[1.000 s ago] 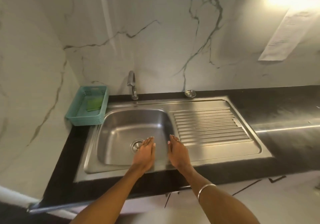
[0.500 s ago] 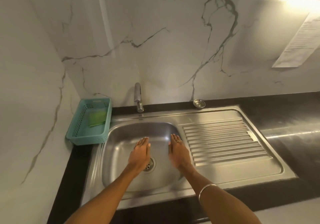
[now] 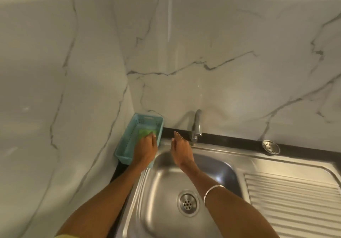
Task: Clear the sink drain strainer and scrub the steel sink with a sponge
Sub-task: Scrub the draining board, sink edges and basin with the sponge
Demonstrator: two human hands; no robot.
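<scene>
Nearest the person, the drain (image 3: pixel 188 203) sits in the floor of the sink (image 3: pixel 166 219) with its holes bare; no debris shows in it, and the basin looks dry and unscrubbed. Judging by that, the strainer part seems done or needs little, while the scrubbing has not begun.

Farther on, the right hand (image 3: pixel 181 150) hangs over the basin's back edge, flat and spread, holding nothing, just short of the tap (image 3: pixel 196 125). The left hand (image 3: pixel 145 148) reaches into the teal basket (image 3: pixel 122 149) on the table beside the sink, fingers resting on the green sponge (image 3: pixel 143 132); whether they have closed on it cannot be told. A loose strainer (image 3: pixel 270 146) lies on the table behind the draining board, well apart from both hands.

Half a second ago both hands hovered flat over the basin near the drain; since then the left has gone to the basket and the right has moved toward the tap.
</scene>
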